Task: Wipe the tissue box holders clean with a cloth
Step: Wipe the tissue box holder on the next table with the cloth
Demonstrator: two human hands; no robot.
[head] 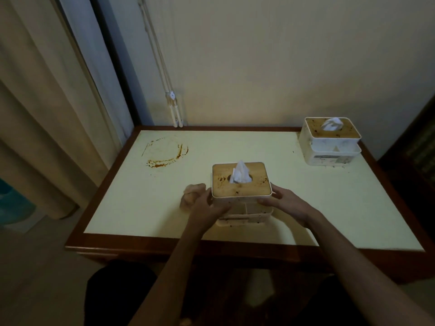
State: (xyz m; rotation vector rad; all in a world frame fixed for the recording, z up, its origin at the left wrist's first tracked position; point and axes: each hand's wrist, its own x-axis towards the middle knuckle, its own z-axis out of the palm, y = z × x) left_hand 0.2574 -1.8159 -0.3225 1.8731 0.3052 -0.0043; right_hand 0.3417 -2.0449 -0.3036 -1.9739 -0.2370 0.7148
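Gripping the tissue box holder [241, 196], both hands [244, 205] partly hide its front; cloth [191, 195] half-covered.

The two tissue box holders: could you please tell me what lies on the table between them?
Nothing: in the head view, only bare table top lies between the near holder and the far holder.

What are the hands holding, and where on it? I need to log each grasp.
Both hold the near tissue box holder: the left hand at its left side, the right hand at its right side. The cloth lies beside the left hand.
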